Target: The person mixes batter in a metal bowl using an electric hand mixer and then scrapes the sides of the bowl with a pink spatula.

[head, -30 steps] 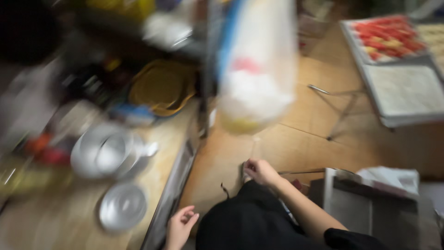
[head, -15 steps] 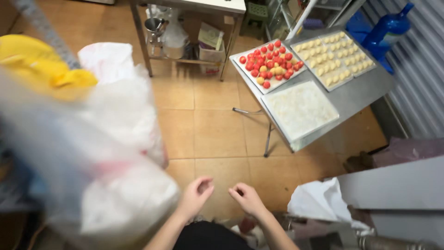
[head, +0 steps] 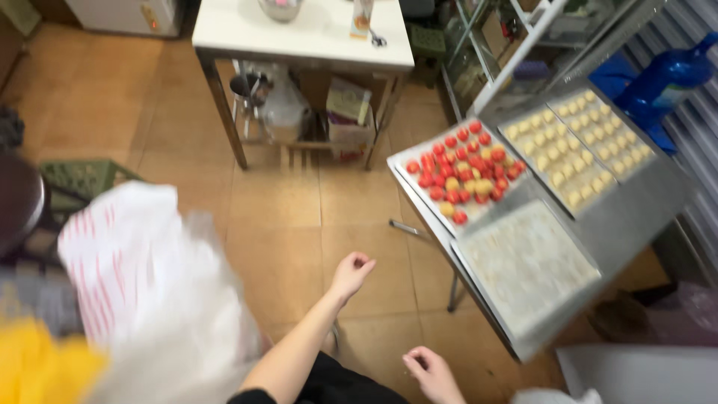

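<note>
My left hand [head: 351, 271] loosely curled, empty, over tiled floor [head: 284, 224]; right hand [head: 430, 372] half-open, empty, near steel table [head: 636, 217] edge. Crinkly plastic bag [head: 149, 284] shifted left since earlier.

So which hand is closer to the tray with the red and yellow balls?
Left. The left hand hangs over the tiled floor just off the table's edge, below-left of the tray of red and yellow balls. The right hand is lower in view, farther from it.
</note>
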